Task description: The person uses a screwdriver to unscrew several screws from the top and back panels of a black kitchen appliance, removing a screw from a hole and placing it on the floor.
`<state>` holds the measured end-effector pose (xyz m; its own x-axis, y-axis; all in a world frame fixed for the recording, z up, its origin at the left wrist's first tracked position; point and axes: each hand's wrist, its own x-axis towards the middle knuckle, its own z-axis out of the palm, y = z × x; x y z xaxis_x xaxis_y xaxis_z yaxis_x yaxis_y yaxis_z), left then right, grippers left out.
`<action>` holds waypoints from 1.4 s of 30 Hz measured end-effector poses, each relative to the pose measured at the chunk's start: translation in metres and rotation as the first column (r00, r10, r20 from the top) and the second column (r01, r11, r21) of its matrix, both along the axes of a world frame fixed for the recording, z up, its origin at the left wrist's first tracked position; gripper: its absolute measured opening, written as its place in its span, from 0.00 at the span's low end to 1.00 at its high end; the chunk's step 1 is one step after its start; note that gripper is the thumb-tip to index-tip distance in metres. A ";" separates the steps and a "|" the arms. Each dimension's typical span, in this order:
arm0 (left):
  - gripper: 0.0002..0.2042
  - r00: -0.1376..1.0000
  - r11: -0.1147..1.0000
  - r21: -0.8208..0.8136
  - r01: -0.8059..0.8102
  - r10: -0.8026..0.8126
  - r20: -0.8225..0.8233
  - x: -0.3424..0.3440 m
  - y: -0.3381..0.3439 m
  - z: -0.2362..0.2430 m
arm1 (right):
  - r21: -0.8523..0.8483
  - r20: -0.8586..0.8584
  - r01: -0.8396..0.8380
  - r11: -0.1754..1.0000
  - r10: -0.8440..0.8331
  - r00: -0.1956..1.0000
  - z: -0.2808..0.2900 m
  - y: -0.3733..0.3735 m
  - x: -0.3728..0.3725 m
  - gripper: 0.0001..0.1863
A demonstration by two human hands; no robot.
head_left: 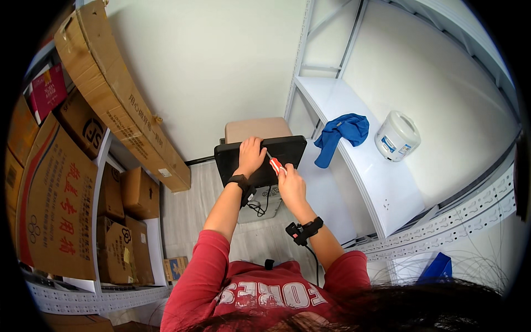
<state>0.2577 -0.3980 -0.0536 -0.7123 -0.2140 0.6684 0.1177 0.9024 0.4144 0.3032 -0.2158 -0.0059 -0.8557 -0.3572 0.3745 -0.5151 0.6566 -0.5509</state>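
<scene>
A flat black panel [229, 160], perhaps a monitor, is in front of me, leaning over a pale box [260, 213]. A black cable [257, 208] hangs below it. My left hand [251, 156] grips the panel's far edge, its fingers over the rim and the thumb apart. In my right hand [292, 185] is a red and white screwdriver [276, 165]. Its shaft points up and left toward the panel, close to my left thumb. Whether the tip touches a screw is too small to tell.
Behind the panel stands a brown box-shaped thing [257, 129]. On the right, a white shelf [381, 191] bears a blue cloth [342, 135] and a white tub [397, 136]. A tall cardboard box [124, 99] leans at the left, beside shelves with several cartons [141, 191].
</scene>
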 end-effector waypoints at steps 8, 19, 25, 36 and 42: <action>0.16 1.000 1.000 -0.009 0.010 -0.011 -0.011 0.002 0.000 0.001 | -0.066 0.142 0.061 0.996 -0.052 0.989 -0.010 0.016 -0.013 0.20; 0.16 1.000 1.000 -0.001 0.012 -0.012 -0.006 0.003 0.002 0.003 | 0.047 -0.039 0.085 0.995 -0.083 0.996 -0.003 0.008 0.001 0.17; 0.15 0.999 1.000 -0.015 0.013 -0.013 -0.040 0.002 -0.001 -0.001 | -0.260 -0.200 0.104 0.960 -0.159 0.967 -0.005 0.004 0.005 0.22; 0.15 0.999 1.000 0.003 0.031 -0.031 -0.035 0.002 0.000 0.002 | -0.151 -0.108 0.037 0.988 -0.054 0.993 -0.002 0.006 0.001 0.17; 0.15 0.999 0.999 0.013 0.035 -0.035 -0.024 0.001 0.000 0.002 | -0.082 -0.057 -0.009 0.997 0.005 0.998 -0.004 0.010 -0.002 0.16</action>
<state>0.2589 -0.3978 -0.0515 -0.7033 -0.1985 0.6827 0.1592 0.8919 0.4233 0.3016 -0.2062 -0.0098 -0.8296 -0.3292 0.4510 -0.5518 0.6066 -0.5723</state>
